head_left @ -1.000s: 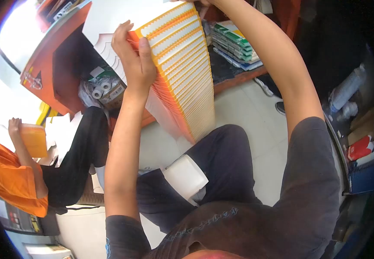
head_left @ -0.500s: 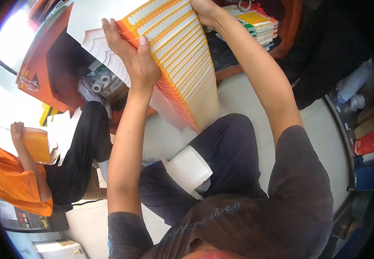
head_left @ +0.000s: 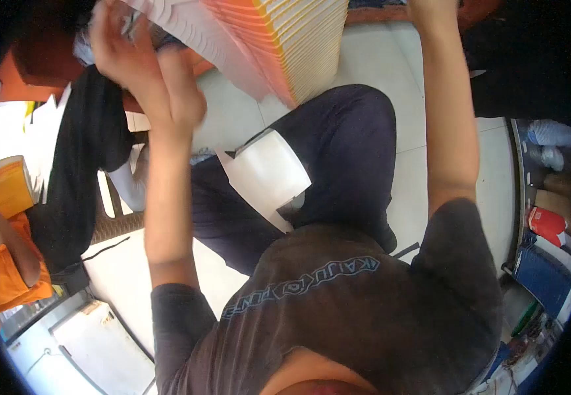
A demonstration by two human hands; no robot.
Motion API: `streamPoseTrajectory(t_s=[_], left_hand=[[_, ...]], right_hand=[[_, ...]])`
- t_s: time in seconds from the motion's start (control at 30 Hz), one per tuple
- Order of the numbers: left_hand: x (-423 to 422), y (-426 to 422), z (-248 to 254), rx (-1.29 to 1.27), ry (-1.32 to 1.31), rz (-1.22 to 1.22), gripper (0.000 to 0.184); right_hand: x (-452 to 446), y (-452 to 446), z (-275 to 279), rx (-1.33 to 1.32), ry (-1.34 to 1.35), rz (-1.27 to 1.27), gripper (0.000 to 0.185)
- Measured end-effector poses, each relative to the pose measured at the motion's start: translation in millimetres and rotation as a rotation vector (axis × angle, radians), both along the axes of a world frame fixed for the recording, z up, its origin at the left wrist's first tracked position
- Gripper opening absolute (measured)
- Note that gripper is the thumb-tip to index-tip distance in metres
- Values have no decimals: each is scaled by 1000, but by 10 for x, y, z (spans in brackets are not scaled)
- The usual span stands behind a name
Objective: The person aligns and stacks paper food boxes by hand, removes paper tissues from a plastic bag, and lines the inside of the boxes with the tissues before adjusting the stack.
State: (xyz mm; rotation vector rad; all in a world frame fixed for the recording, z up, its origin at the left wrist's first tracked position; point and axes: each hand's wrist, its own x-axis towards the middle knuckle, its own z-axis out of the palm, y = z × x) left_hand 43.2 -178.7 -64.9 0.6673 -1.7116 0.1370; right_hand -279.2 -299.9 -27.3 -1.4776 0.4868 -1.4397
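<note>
A tall stack of orange, yellow and white sheets or booklets (head_left: 299,46) rises at the top centre, cut off by the frame's upper edge. To its left is my left hand (head_left: 140,66), raised and blurred, fingers apart, with nothing seen in it. My right hand (head_left: 430,8) is at the top edge, right of the stack and apart from its visible part; its fingers are out of frame. White folded paper or card (head_left: 272,168) lies across my lap.
At the left sits a person in an orange top (head_left: 12,270), a hand on a yellow-orange booklet (head_left: 10,187). A white box-like object (head_left: 104,342) stands at the lower left. Shelving on the right holds a red item (head_left: 547,224) and a dark blue one (head_left: 543,280).
The view has tilted down, so the stack sits higher in frame. My left hand has come off the stack's side and moved left. My right hand has moved right, away from the stack.
</note>
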Motion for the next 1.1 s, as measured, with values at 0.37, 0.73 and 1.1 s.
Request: streamPoseTrajectory(t_s=[0.37, 0.73, 1.1], left_hand=[[649, 2073, -1762, 1443, 674, -137, 57], [150, 2039, -601, 920, 340, -341, 100], [259, 1077, 834, 198, 122, -41, 36]], right_hand=[[789, 2706, -2202, 14, 956, -307, 65], [813, 2012, -1004, -196, 1086, -94, 36], [-132, 732, 2449, -476, 660, -348, 36]])
